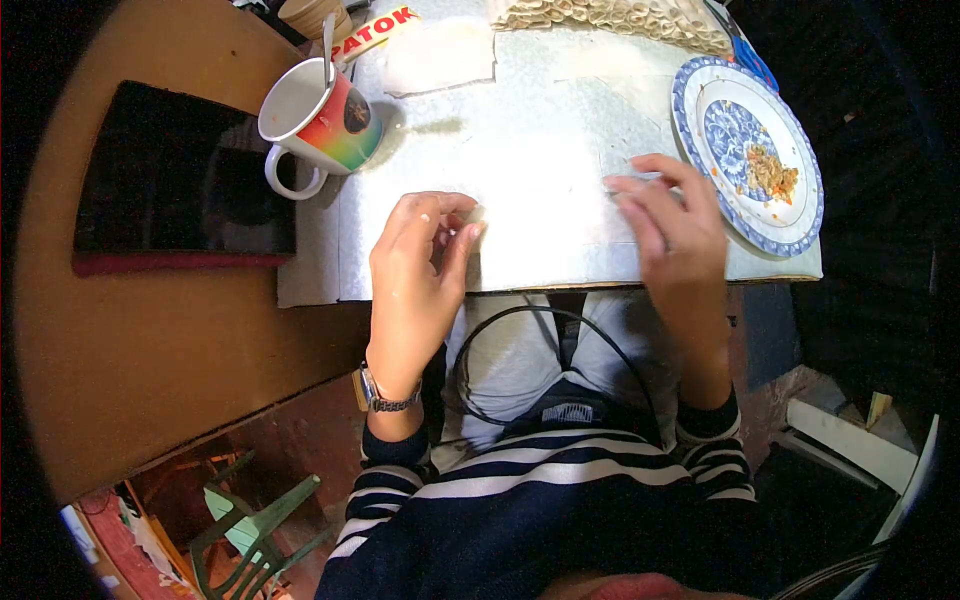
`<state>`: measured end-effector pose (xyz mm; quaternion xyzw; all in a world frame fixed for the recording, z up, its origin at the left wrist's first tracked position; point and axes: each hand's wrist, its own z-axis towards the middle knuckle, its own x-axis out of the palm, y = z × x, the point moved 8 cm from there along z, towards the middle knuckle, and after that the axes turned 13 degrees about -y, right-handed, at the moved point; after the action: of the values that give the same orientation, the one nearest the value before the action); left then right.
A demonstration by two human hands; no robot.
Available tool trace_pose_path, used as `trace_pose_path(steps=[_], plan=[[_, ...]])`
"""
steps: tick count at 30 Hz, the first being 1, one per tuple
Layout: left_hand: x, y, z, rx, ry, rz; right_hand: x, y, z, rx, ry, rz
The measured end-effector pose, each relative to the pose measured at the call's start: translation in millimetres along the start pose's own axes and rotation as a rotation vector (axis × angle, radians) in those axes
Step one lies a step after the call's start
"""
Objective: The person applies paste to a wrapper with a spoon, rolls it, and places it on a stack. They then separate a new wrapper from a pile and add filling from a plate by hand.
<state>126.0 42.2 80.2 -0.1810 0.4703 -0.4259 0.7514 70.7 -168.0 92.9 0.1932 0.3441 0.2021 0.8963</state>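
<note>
Down on the silvery board [540, 200], both hands work at a thin, pale sheet [545, 165] that is hard to tell from the bright surface. The left hand [418, 275] has its fingers curled, thumb and forefinger pinching what seems to be the sheet's near edge. The right hand [675, 235] lies half open, fingertips pressing the sheet just beside a blue patterned plate [790, 215] with a little orange filling [770, 175]. A rainbow mug [320, 120] with 1 spoon [328, 45] stands at the board's left corner. Folded wrappers [610, 18] line the far edge.
</note>
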Motion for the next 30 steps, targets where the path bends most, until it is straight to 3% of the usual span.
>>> trace_pose_path(steps=[4,10,30], plan=[[-5.1,3.8,-2.0,-0.047,-0.032,-0.007,-23.4,-16.5,10.8,0.092,-0.037,0.056],[-1.1,2.9,-2.5,-0.062,-0.019,0.006,-1.6,-9.4,-2.7,0.031,0.176,0.020],[-1.1,4.1,-6.5,-0.029,-0.093,-0.067,11.4,-13.2,-4.5,-0.015,0.126,-0.035]])
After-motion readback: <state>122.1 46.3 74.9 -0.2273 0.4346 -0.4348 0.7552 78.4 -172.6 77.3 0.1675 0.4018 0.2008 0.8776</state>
